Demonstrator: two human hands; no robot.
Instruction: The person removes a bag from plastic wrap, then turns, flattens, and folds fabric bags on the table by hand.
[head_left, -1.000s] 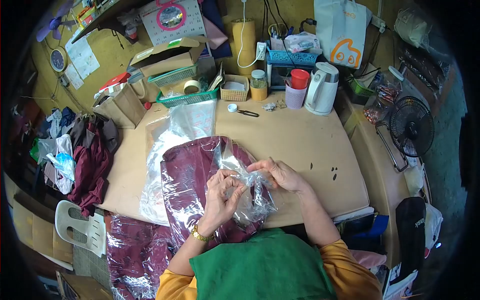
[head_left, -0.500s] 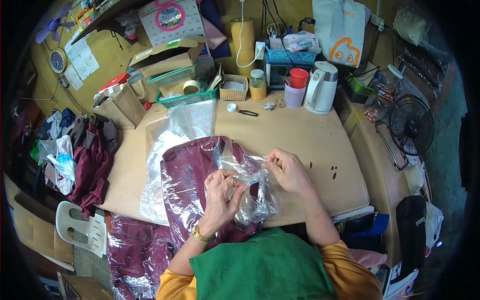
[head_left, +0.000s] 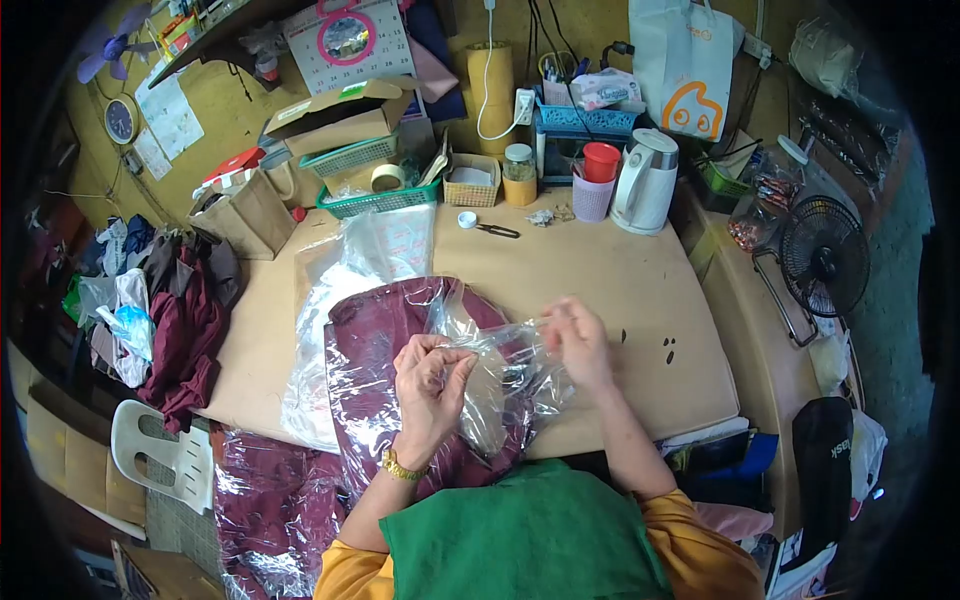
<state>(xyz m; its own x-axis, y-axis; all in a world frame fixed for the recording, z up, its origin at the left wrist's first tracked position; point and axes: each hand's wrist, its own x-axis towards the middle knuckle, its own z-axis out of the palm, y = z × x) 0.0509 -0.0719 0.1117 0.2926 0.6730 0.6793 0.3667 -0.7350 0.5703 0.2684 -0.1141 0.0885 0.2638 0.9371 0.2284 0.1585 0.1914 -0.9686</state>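
A maroon garment (head_left: 385,310) lies folded inside a clear plastic bag (head_left: 480,400) at the table's front edge. My left hand (head_left: 432,385), with a gold watch on its wrist, pinches the loose plastic over the garment. At the bag's right side, my right hand (head_left: 580,345) is slightly blurred, its fingers closed at the edge of the film. Between both hands the plastic is stretched and crinkled. Part of the garment is hidden under my left hand and the glare.
Flat clear bags (head_left: 385,245) lie left of the garment. Small black clippers (head_left: 498,231), a white kettle (head_left: 645,185) and a green basket (head_left: 375,202) stand toward the back. More bagged maroon clothing (head_left: 270,500) sits below the table, beside a white plastic chair (head_left: 165,455).
My right hand has moved slightly right, drawing the film out between both hands. My left hand has shifted a little left and up, still pinching the plastic.
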